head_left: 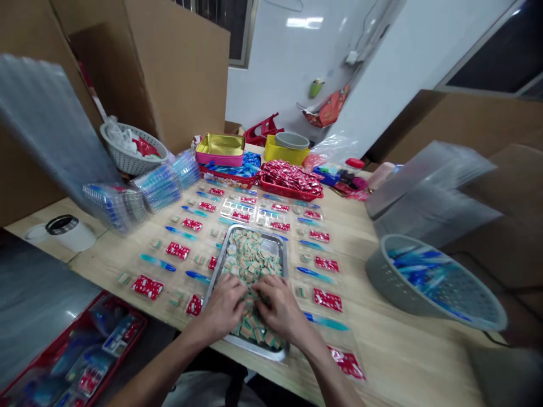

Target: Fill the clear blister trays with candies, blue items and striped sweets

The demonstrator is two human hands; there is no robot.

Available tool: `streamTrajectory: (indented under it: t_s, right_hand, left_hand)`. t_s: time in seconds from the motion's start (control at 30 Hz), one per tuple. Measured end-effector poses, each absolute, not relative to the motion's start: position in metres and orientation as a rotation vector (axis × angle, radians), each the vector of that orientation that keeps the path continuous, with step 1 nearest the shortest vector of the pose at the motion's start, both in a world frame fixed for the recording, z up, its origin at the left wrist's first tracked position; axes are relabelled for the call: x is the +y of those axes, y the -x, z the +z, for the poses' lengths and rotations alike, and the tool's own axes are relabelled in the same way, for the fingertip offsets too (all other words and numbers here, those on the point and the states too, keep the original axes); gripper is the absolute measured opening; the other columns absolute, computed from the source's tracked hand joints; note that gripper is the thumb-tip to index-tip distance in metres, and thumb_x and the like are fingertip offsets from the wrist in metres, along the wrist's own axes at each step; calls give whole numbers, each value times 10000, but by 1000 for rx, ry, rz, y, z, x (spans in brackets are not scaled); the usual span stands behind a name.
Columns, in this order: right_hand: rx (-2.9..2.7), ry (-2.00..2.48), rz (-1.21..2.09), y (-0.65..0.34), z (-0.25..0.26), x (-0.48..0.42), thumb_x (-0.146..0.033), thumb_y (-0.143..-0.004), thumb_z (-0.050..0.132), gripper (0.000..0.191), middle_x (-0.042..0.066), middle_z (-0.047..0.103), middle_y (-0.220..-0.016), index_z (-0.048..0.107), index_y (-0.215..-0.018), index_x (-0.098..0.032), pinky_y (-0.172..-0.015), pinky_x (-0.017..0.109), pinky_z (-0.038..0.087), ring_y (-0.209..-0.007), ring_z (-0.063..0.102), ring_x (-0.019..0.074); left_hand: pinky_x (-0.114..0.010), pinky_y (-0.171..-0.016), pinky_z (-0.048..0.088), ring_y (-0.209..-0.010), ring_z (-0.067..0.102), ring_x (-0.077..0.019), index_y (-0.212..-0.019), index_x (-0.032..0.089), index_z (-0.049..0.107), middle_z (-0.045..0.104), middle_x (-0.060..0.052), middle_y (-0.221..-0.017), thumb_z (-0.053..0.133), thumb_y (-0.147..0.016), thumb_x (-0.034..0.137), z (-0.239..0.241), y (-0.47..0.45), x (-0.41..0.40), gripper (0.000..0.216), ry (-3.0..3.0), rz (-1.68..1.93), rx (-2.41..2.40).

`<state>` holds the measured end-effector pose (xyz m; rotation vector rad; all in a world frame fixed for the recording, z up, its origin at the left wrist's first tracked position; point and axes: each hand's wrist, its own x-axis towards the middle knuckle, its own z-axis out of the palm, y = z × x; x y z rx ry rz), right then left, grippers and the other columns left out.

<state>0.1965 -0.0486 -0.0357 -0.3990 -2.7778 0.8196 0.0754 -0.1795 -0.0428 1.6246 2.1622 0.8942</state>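
Observation:
A metal tray (279, 355) of small square green-and-tan pieces (254, 257) lies in front of me at the table's near edge. My left hand (225, 302) is over the tray's left side, its fingers curled down to the pieces. Close beside it, my right hand (278, 302) is bent over the pieces too, thumb and fingers drawn together. The fingertips of both hands are partly hidden, so what they pinch cannot be made out. Around the tray lie rows of clear plastic blister trays, each with a blue pen-like item (314, 275), a red patterned packet (327, 299) and small square pieces.
A grey basket (377, 277) of blue items stands right. At the back are a red tray of red packets (291, 176), a pink-and-gold tin (220, 148) and a yellow bin (285, 152). Stacked clear trays (159, 183) and a white cup (74, 234) stand left; a red crate (138, 325) sits below.

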Motion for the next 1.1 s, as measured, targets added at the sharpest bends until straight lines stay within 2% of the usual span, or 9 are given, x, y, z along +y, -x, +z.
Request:
streamTrajectory:
  t_s: [0.17,0.27,0.4,0.53,0.6,0.7,0.8,0.93,1.1]
  right_hand:
    - [-2802,402,804,-193,-37,-45,-35,-734,585,236,19,631,-833,677,-860,-212,-828,369,320,-876,538,207]
    - [-2727,402,916,-193,-41,-40,-50,-792,562,209,13,655,-818,683,-837,-215,-850,368,322,-849,562,189]
    - [-2569,500,1088,-195,-40,-32,-76,-786,592,146,12,668,-761,674,-819,-192,-825,350,367,-776,585,180]
    - [-2652,388,1194,-200,-22,-27,-79,-790,568,168,3,667,-737,681,-795,-203,-801,327,385,-753,596,175]
    - [-2786,288,1147,-200,-15,-28,-42,-778,536,222,-4,674,-744,680,-782,-210,-863,343,357,-770,601,169]
    - [-2970,286,874,-199,-14,-34,-4,-750,500,243,3,663,-709,652,-750,-194,-943,389,293,-747,592,167]
    - [-3063,289,595,-195,-18,-40,-21,-757,489,207,25,644,-708,619,-724,-178,-955,400,268,-743,570,174]
    - [-3075,230,475,-192,-17,-46,-60,-784,494,167,44,622,-791,609,-760,-179,-877,366,305,-780,538,183]
    - [-3072,166,552,-195,-12,-47,-52,-792,494,154,39,598,-801,583,-761,-174,-767,312,324,-787,510,180]
  left_hand:
    - [-317,-789,395,-889,491,-205,-731,173,574,573,-29,-821,513,-716,33,-44,-77,-174,153,-1560,868,2177]
    - [-290,-735,378,-819,512,-186,-670,166,545,570,-12,-742,524,-684,20,-40,-72,-177,149,-1431,950,2149]
    - [-250,-645,376,-688,533,-148,-641,163,567,575,9,-675,559,-677,53,-31,-69,-180,116,-1239,999,1981]
    - [-286,-742,378,-762,547,-174,-667,168,602,607,-6,-700,547,-682,41,-28,-75,-175,139,-1392,847,2000]
    - [-319,-798,370,-850,537,-200,-737,171,604,622,-29,-789,513,-698,32,-29,-79,-172,171,-1479,763,2072]
    - [-357,-841,364,-928,512,-219,-835,171,579,620,-50,-901,469,-717,29,-32,-83,-170,215,-1523,680,2126]
    - [-379,-858,356,-932,499,-223,-795,174,550,611,-48,-901,449,-715,27,-33,-85,-171,196,-1565,635,2131]
    - [-368,-839,360,-920,488,-220,-736,180,511,583,-45,-884,446,-677,21,-37,-84,-174,182,-1575,706,2154]
    - [-330,-807,366,-842,498,-195,-678,182,470,555,-24,-770,449,-633,7,-40,-80,-177,181,-1564,878,2083]
